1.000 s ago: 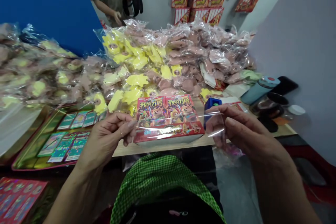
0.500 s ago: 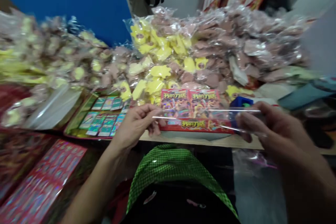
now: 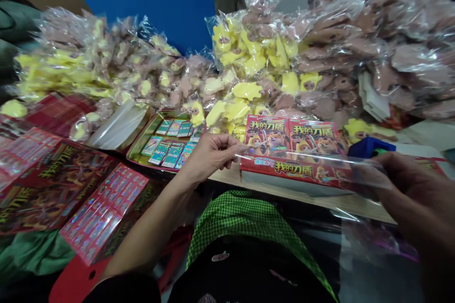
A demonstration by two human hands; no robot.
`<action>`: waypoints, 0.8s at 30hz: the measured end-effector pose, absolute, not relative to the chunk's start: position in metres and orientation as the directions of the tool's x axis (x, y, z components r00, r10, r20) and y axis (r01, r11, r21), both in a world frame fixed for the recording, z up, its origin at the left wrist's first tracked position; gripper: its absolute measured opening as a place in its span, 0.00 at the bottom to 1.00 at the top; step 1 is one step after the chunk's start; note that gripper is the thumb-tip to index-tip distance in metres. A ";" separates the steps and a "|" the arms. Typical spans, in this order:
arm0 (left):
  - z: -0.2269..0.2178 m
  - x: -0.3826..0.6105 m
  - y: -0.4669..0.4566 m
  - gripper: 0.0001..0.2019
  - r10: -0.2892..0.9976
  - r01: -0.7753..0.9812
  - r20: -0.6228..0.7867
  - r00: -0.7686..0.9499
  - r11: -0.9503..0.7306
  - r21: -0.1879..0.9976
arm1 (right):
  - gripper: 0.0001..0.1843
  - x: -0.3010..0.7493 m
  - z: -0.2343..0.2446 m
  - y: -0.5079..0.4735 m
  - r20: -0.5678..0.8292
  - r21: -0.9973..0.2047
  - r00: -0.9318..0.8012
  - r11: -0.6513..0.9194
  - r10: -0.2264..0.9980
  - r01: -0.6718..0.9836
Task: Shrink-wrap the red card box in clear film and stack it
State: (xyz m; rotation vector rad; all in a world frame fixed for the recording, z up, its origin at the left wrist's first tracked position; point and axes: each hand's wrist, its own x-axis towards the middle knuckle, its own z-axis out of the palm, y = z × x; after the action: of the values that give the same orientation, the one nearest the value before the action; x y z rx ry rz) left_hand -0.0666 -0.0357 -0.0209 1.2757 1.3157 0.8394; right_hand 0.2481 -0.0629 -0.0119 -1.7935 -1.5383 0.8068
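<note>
A clear bag (image 3: 313,163) stretches flat between two hands, just above a red box (image 3: 295,137) at the table (image 3: 227,175) edge. The fingers of the left hand (image 3: 209,154) pinch one end; those of the right hand (image 3: 408,184) close on the other. A gold tray (image 3: 140,141) nearby holds cards (image 3: 167,149).

A red box (image 3: 295,151) of cartoon-dog packs sits at the worktop (image 3: 227,179) edge, with bagged yellow and pink toys (image 3: 249,52) heaped behind. Left, a tray (image 3: 141,139) holds what look like cards.
</note>
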 end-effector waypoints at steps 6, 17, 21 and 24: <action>-0.027 -0.070 -0.028 0.20 0.961 0.265 -0.216 0.175 0.165 0.950 | 0.27 0.250 -0.019 -0.066 -0.130 -0.756 0.159 -0.201 0.979 0.622; -0.037 -0.073 -0.023 0.18 0.952 0.258 -0.219 0.212 0.162 0.952 | 0.28 0.252 -0.020 -0.071 -0.150 -0.751 0.122 -0.193 0.981 0.631; -0.037 -0.073 -0.023 0.18 0.948 0.245 -0.235 0.215 0.180 0.953 | 0.26 0.254 -0.025 -0.070 -0.122 -0.749 0.112 -0.166 0.986 0.642; -0.039 -0.072 -0.022 0.18 0.949 0.230 -0.230 0.217 0.179 0.957 | 0.26 0.254 -0.025 -0.071 -0.092 -0.742 0.108 -0.141 0.990 0.656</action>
State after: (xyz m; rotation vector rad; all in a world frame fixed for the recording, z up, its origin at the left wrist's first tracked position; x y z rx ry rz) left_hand -0.0722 -0.0225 -0.0387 1.3054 1.2635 0.7703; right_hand 0.2540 -0.0714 -0.0254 -1.8589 -1.5989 0.8149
